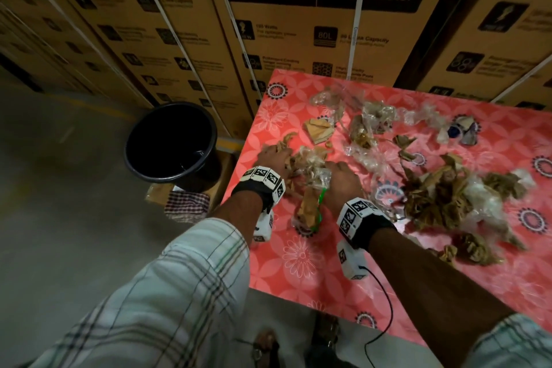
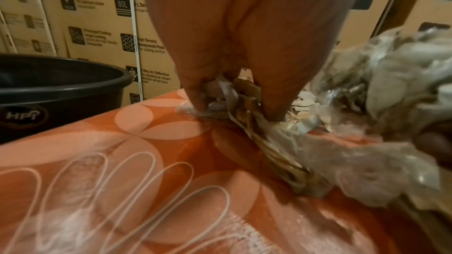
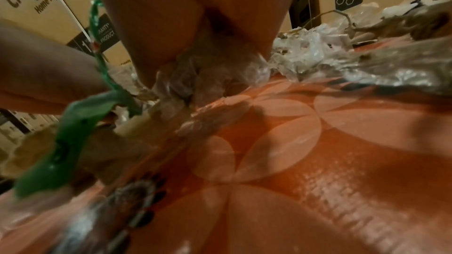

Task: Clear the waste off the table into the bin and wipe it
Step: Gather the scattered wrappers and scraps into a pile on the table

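Observation:
A heap of crumpled brown paper and clear plastic waste (image 1: 309,164) lies near the left edge of the table with a red flowered cloth (image 1: 313,272). My left hand (image 1: 273,154) grips brown paper strips (image 2: 232,98) at the heap's left side. My right hand (image 1: 340,176) clutches clear plastic (image 3: 208,76) at its right side. A green plastic strip (image 1: 319,209) hangs from the bundle between the hands. The black bin (image 1: 171,143) stands on the floor left of the table, apart from both hands.
More paper and plastic scraps (image 1: 442,194) are spread over the table's middle and right. A checked cloth (image 1: 186,205) lies on a carton under the bin. Stacked cardboard boxes (image 1: 268,24) wall the far side. A black cable (image 1: 385,305) hangs from my right wrist.

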The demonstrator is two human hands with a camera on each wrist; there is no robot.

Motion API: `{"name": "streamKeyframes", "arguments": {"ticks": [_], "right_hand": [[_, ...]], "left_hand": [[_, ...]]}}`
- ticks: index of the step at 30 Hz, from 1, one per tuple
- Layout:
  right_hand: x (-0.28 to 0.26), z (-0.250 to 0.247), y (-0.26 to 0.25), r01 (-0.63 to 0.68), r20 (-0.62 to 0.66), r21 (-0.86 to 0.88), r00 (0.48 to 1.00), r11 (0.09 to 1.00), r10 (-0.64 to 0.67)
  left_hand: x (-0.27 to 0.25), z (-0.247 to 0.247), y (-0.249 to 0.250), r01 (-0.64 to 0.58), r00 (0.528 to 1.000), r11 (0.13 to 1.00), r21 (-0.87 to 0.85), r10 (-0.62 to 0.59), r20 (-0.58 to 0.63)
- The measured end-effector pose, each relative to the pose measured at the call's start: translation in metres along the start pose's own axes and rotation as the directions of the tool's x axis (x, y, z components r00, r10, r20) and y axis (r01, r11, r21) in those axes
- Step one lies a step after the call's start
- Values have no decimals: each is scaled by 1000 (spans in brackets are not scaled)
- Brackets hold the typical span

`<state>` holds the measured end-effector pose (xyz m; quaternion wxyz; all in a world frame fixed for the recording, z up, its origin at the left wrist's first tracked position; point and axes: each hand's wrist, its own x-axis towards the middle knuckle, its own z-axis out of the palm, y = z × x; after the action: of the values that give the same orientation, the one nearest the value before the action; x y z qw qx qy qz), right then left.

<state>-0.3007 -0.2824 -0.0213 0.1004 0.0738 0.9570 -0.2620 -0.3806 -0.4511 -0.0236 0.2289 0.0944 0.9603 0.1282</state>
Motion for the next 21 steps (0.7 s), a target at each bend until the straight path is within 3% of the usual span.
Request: {"name": "streamKeyframes", "arguments": {"ticks": [8,11,16,21], "right_hand": [[-11,17,2,-50,26,-33,998,998,51],[-16,19,0,-51,42,-38,998,998,52],[-21,21,7,-60,103,14,993,998,58],[-25,26,17,-32,131,62,991,998,24]], "left_hand": [[-38,43,3,-28,990,995,-91,15,-137],[-47,58,15,0,982,987,-159,-30,-184],[-59,69,24,-11,982,876,-482,-81,-169],[-76,68,27,-23,984,817,-576,-83,-157]]}}
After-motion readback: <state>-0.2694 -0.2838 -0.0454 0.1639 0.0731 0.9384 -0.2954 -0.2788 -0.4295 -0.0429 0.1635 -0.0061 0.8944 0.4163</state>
